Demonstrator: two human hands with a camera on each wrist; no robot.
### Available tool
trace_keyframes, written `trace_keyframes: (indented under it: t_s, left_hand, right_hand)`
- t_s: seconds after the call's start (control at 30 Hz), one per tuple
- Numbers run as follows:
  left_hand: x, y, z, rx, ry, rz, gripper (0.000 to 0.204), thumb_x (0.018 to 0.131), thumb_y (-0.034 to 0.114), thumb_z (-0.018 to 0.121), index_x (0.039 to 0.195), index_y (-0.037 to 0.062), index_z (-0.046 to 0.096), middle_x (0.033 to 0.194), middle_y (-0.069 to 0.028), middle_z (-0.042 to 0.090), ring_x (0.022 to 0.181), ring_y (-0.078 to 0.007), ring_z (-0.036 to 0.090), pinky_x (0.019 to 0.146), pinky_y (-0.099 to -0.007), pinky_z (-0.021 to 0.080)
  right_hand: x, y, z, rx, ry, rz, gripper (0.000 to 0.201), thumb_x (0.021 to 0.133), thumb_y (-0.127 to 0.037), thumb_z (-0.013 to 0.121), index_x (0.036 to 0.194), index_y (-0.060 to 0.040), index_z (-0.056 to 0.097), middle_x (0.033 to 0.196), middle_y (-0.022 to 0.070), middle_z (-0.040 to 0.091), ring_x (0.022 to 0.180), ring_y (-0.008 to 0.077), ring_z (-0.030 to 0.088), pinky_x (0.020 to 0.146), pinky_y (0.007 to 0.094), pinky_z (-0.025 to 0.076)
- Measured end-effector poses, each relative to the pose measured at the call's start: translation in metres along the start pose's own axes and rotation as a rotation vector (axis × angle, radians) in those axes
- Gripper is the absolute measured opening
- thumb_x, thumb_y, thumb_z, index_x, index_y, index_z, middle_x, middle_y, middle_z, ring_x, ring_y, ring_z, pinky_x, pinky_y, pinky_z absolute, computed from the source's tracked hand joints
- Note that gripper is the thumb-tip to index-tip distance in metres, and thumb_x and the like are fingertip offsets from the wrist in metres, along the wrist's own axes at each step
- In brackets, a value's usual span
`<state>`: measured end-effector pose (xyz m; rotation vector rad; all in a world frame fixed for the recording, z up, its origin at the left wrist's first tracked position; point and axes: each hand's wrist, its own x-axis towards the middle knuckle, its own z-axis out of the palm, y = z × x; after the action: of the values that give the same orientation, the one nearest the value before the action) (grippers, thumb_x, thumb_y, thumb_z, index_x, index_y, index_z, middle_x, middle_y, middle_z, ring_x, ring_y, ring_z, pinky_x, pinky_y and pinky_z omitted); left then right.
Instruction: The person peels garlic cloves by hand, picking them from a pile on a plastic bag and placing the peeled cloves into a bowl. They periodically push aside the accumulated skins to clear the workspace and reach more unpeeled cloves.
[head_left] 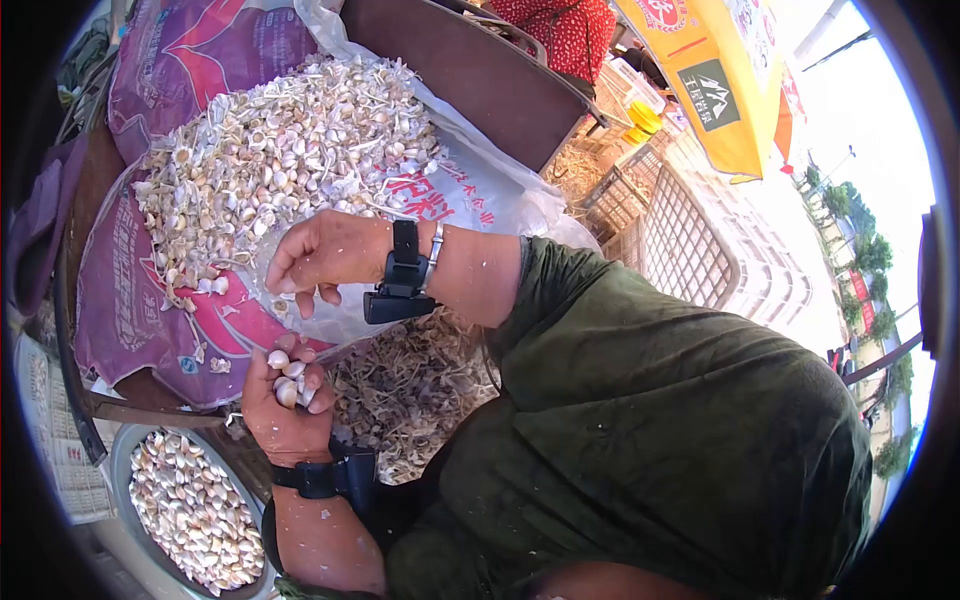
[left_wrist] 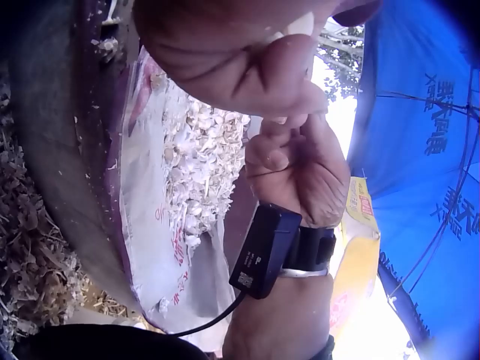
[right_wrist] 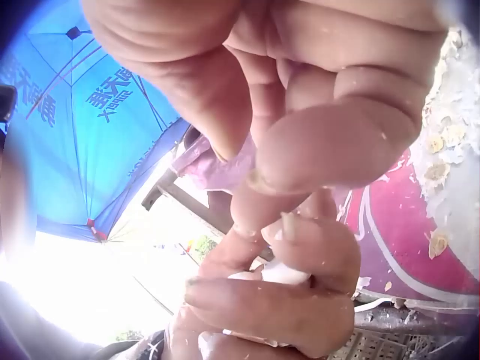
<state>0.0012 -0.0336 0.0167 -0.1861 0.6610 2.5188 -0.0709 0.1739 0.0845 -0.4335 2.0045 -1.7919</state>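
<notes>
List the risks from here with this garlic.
The left hand holds several cloves at once, so one might slip out. A dropped clove could get lost in the heap of skins beside that hand. Scraps lie near the edge of the purple sack; they might fall into the tub of cloves.

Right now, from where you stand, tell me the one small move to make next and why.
I'd probably lower the left hand over the basin and let its cloves drop in: several already crowd its curled fingers, leaving little room for more, and the basin beside the sacks holds similar loose cloves.
</notes>
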Motion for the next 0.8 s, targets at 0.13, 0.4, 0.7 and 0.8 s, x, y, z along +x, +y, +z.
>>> trace_keyframes:
  t_s: [0.13, 0.4, 0.7, 0.8]
  left_hand:
    - [-0.034, 0.019, -0.004, -0.093, -0.181, 0.090, 0.031, 0.099, 0.028, 0.048, 0.109, -0.0003, 0.057, 0.095, -0.0128, 0.054, 0.069, -0.0162, 0.051, 0.044, -0.0268, 0.042]
    - [-0.146, 0.116, -0.092, -0.147, 0.063, 0.343, 0.029, 0.100, 0.017, 0.046, 0.116, -0.0058, 0.052, 0.108, -0.0171, 0.054, 0.078, -0.0153, 0.054, 0.046, -0.0244, 0.040]
    - [-0.208, 0.136, -0.107, 0.466, 1.037, 0.542, 0.072, 0.090, 0.056, 0.041, 0.150, 0.0185, 0.027, 0.156, -0.0112, 0.024, 0.144, -0.0231, 0.021, 0.116, -0.0490, 0.020]
    - [-0.207, 0.124, -0.089, 0.281, 0.936, 0.589, 0.059, 0.094, 0.039, 0.035, 0.146, 0.0108, 0.033, 0.155, -0.0137, 0.025, 0.143, -0.0338, 0.023, 0.112, -0.0600, 0.024]
  right_hand:
    - [-0.012, 0.006, -0.043, 0.037, 0.292, 0.053, 0.017, 0.086, -0.008, 0.062, 0.100, 0.0017, 0.067, 0.088, 0.0071, 0.069, 0.074, 0.0144, 0.070, 0.052, 0.0246, 0.051]
    - [-0.038, 0.035, -0.069, -0.283, 0.388, 0.212, 0.020, 0.084, -0.010, 0.061, 0.098, 0.0034, 0.065, 0.085, 0.0101, 0.069, 0.073, 0.0164, 0.072, 0.050, 0.0261, 0.054]
    - [0.030, 0.101, -0.094, -1.311, 0.081, 0.006, 0.014, 0.074, -0.013, 0.068, 0.085, -0.0054, 0.073, 0.084, 0.0121, 0.072, 0.075, 0.0271, 0.069, 0.066, 0.0368, 0.056]
    - [0.055, 0.131, -0.097, -1.552, 0.094, 0.041, 0.018, 0.075, -0.017, 0.067, 0.089, -0.0087, 0.075, 0.093, 0.0107, 0.071, 0.089, 0.0288, 0.068, 0.078, 0.0393, 0.055]
